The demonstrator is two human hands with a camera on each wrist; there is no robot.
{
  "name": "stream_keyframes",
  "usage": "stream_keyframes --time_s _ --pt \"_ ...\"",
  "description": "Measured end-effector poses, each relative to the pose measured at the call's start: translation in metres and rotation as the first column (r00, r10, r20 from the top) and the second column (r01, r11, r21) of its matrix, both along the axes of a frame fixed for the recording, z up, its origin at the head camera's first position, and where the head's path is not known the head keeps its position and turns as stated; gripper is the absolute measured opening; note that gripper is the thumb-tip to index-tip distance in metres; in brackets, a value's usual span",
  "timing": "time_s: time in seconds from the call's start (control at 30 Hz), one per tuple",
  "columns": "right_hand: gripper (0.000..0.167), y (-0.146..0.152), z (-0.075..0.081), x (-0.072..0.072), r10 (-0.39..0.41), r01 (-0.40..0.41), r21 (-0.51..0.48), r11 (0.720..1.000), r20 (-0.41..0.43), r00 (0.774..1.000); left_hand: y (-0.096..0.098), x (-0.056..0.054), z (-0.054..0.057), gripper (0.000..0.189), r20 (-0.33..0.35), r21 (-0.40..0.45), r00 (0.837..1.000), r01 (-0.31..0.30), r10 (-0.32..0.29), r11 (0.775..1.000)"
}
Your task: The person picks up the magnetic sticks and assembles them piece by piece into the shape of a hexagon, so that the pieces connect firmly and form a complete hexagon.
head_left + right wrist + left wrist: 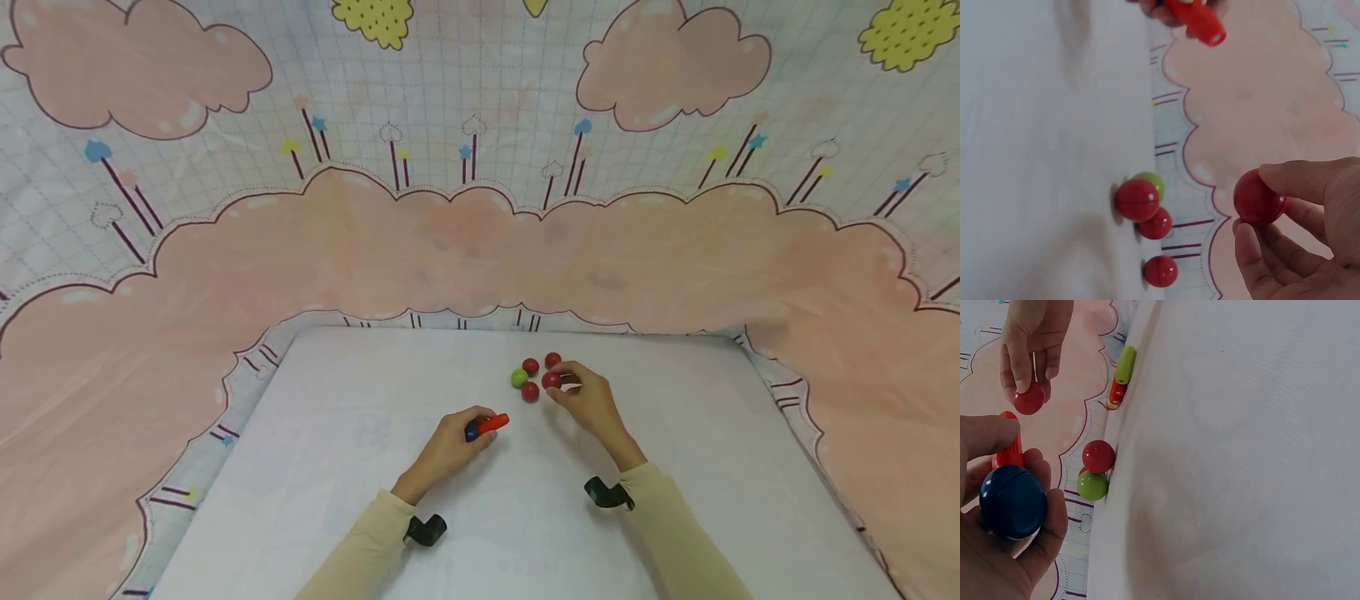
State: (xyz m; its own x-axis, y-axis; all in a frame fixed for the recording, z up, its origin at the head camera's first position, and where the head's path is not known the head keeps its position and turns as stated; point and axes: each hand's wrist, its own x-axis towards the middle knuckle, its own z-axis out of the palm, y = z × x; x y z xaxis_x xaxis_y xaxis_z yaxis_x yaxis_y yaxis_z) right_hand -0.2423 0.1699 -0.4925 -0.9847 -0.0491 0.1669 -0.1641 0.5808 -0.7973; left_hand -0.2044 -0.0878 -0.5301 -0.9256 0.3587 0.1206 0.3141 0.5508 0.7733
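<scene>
My left hand (454, 442) holds a small maraca-like toy (493, 423) with a red handle and a dark blue ball head (1013, 503). In the left wrist view the thumb lies along the red handle and the fingers curl beneath the blue ball. My right hand (590, 402) pinches a red ball (1259, 197) between thumb and fingertips; a seam line runs round it. Beside that hand on the table are a green ball (519, 378) and several more red balls (529, 392), grouped close together.
The white table (360, 375) meets a peach and white patterned cloth (450, 250) at its far edge. In the left wrist view, a green stick-shaped piece (1125, 365) and a red piece (1116, 392) lie by the table's edge.
</scene>
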Motion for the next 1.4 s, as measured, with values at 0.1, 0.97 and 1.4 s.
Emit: stream_keyframes --time_s 0.1,0.97,1.4 --pt "0.034 -0.003 0.002 0.006 -0.002 0.003 -0.048 0.999 0.011 1.000 0.000 0.001 0.001 0.029 0.006 0.006 1.000 -0.004 0.004 1.000" --pt "0.043 -0.033 0.000 0.046 0.061 -0.062 -0.198 0.978 -0.009 0.998 0.015 0.007 0.016 0.029 -0.051 0.085 0.999 -0.003 0.007 0.996" --pt "0.026 -0.038 0.014 0.062 0.159 -0.167 -0.180 0.969 -0.057 0.986 0.016 0.007 0.013 0.030 -0.064 0.094 0.998 0.018 -0.012 0.995"
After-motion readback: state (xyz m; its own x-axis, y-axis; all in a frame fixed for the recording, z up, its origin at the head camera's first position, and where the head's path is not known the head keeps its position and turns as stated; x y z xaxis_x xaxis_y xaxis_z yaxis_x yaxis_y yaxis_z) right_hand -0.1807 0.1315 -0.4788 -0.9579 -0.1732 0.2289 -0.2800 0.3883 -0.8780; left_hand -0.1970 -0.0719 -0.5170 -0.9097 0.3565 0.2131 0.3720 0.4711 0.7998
